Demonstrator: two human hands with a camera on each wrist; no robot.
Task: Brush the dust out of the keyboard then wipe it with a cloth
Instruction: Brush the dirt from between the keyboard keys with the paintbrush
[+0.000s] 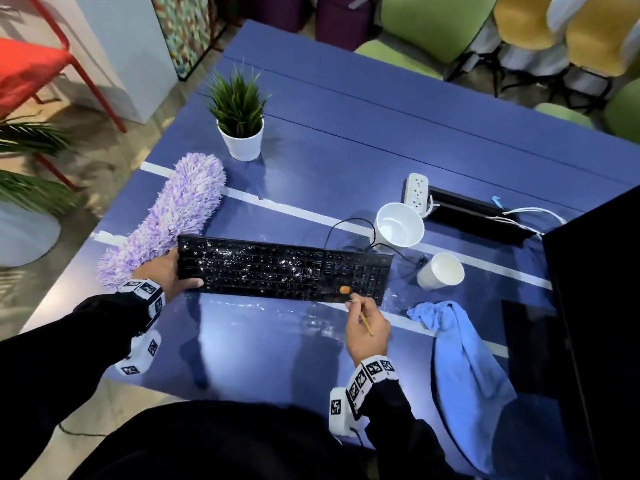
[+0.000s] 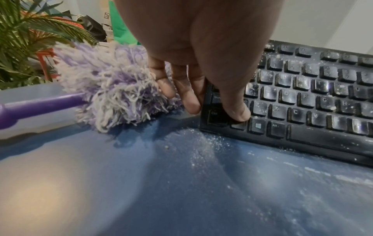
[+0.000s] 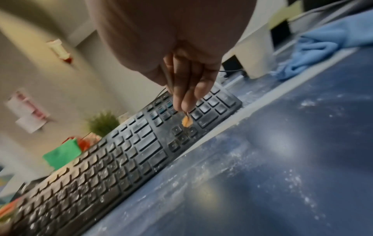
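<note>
Brushing dust off the keyboard's right end

The right hand (image 1: 367, 325) grip pinches a thin brush (image 1: 346, 291), its orange tip near the arrow keys; the left hand (image 1: 165, 271) grip clamps the keyboard (image 1: 284, 268) near the bench's (image 1: 242, 341) front edge. Loosened powder may scatter onto the cloth (image 1: 464, 358) beside it. Readable key legends: Ctrl, Alt, probably Shift.

My head camera looks steeply down from above onto the glossy blue desk (image 1: 311, 140), taking in the whole black, dust-speckled keyboard (image 1: 284, 268). My left wrist camera sits low and very near, facing along the left hand (image 2: 197, 55) at the keyboard's left end. My right wrist camera, tilted and close, faces along the right hand (image 3: 181, 55) toward the number-pad end. All three share the keyboard.
</note>
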